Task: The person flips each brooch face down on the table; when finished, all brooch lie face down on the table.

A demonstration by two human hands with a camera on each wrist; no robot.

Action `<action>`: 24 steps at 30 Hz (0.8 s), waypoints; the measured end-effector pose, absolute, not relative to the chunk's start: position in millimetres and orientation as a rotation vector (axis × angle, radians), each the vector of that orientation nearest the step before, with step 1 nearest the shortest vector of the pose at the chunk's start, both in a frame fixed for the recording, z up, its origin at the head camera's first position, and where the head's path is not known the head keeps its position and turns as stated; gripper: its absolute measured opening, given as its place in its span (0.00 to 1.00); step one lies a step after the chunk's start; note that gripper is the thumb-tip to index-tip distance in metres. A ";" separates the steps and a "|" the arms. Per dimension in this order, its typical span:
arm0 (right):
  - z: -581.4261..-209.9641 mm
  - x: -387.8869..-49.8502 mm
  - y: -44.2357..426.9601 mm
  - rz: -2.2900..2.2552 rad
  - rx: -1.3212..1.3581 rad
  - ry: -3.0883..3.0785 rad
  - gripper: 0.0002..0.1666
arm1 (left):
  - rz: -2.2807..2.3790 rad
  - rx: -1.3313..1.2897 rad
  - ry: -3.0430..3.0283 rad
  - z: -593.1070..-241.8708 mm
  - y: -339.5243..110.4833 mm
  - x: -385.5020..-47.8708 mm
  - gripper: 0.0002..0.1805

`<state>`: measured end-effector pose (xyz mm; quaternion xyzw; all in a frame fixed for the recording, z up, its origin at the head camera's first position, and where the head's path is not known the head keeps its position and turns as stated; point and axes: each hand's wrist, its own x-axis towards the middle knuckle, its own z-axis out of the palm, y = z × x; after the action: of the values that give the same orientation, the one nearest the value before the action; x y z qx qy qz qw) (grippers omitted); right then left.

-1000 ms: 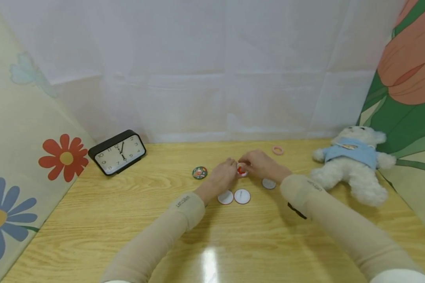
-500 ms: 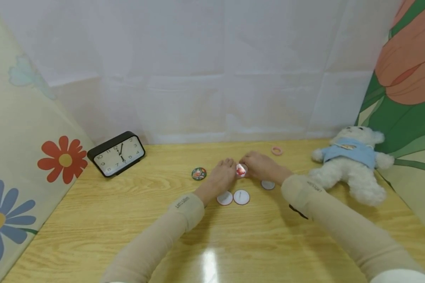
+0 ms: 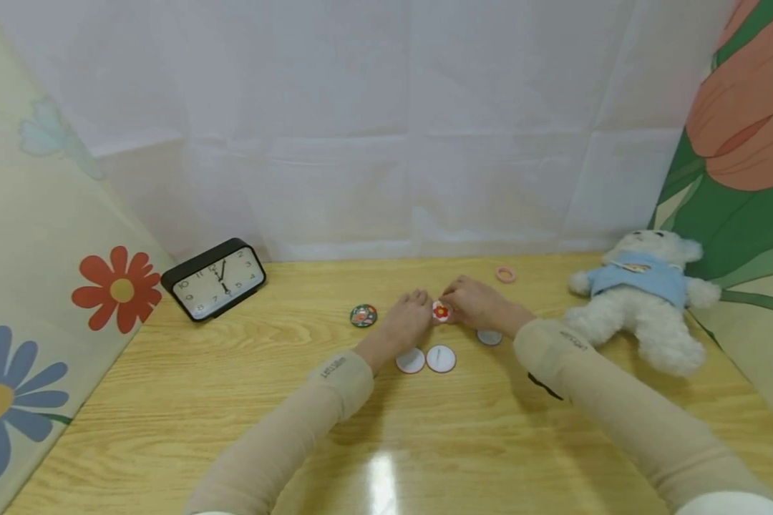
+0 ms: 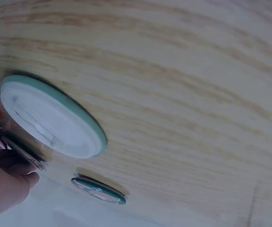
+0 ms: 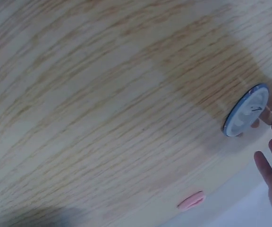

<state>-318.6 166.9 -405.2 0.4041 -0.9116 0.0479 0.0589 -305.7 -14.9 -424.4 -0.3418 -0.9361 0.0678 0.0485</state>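
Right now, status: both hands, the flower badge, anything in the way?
Left hand and right hand flanking, exact grips unclear. Red-flower badge between them, flower showing. White-backed badges close on the near side; no obvious obstruction.

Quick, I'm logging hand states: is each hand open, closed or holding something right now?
Left hand: beside the red-flower badge; its grip cannot be told.
Right hand: at that badge, some fingers extended; pinch cannot be confirmed.

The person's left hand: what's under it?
From the head view, a white disc shows partly beneath the left hand, on the wooden table. Part of the disc's far edge and whatever lies under the palm are covered.
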 end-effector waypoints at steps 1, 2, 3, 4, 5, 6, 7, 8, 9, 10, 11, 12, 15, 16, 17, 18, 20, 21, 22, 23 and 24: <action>-405.1 -318.0 167.5 0.155 1.230 -2.764 0.20 | 0.208 -1.041 -2.853 -424.5 -14.8 -305.6 0.26; -405.3 -317.5 168.2 0.167 1.232 -2.768 0.21 | 0.198 -1.036 -2.859 -424.5 -14.8 -305.5 0.27; -405.6 -316.9 169.0 0.184 1.232 -2.771 0.21 | 0.187 -1.032 -2.865 -424.4 -14.8 -305.4 0.27; -405.7 -316.3 169.9 0.207 1.233 -2.772 0.21 | 0.172 -1.028 -2.872 -424.2 -14.8 -305.3 0.27; -405.8 -315.3 171.1 0.229 1.234 -2.773 0.21 | 0.156 -1.024 -2.879 -424.3 -14.9 -305.4 0.27; -405.7 -314.4 172.6 0.246 1.236 -2.772 0.20 | 0.136 -1.020 -2.885 -423.7 -14.9 -305.3 0.27; -405.2 -313.3 174.2 0.264 1.237 -2.770 0.20 | 0.120 -1.017 -2.883 -423.4 -15.2 -305.4 0.27; -403.7 -312.3 176.3 0.272 1.237 -2.768 0.20 | 0.103 -1.017 -2.884 -422.8 -15.6 -306.2 0.27; -402.6 -312.2 178.5 0.276 1.236 -2.769 0.20 | 0.092 -1.019 -2.889 -421.1 -16.0 -306.6 0.28; -400.1 -311.3 181.2 0.281 1.232 -2.779 0.21 | 0.075 -1.021 -2.894 -419.3 -16.3 -307.0 0.28; -397.5 -310.5 184.2 0.275 1.220 -2.791 0.21 | 0.062 -1.024 -2.897 -417.5 -16.6 -307.5 0.29; -394.9 -310.1 187.3 0.279 1.190 -2.821 0.23 | 0.055 -1.029 -2.900 -415.3 -16.7 -307.8 0.29; -388.7 -309.4 197.3 0.253 1.073 -2.895 0.27 | 0.020 -1.056 -2.926 -410.6 -15.0 -307.9 0.33; -386.3 -309.2 201.5 0.248 1.039 -2.914 0.27 | 0.011 -1.070 -2.928 -409.8 -13.1 -308.4 0.34; -385.0 -309.8 205.5 0.246 1.003 -2.932 0.28 | 0.006 -1.085 -2.933 -409.4 -11.1 -308.8 0.35; -383.7 -310.1 209.1 0.253 0.970 -2.956 0.29 | 0.003 -1.100 -2.943 -409.2 -8.9 -308.9 0.37; -381.5 -310.6 216.0 0.266 0.954 -2.983 0.30 | -0.008 -1.128 -2.953 -409.4 -4.5 -309.1 0.38; -380.5 -311.1 219.3 0.279 0.944 -3.006 0.30 | -0.007 -1.143 -2.954 -409.5 -2.3 -309.2 0.39; -379.5 -311.3 222.6 0.294 0.933 -3.032 0.31 | -0.003 -1.158 -2.945 -409.7 -0.2 -309.6 0.39; -378.0 -311.3 225.4 0.308 0.919 -3.059 0.32 | -0.002 -1.171 -2.939 -408.9 2.2 -309.8 0.38; -376.4 -311.5 227.9 0.317 0.910 -3.082 0.33 | -0.002 -1.180 -2.928 -408.0 4.6 -310.3 0.38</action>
<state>-311.5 227.9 -376.4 0.2816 -0.9535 0.0982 -0.0437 -310.3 4.6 -408.0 -0.3738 -0.9275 -0.0007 -0.0078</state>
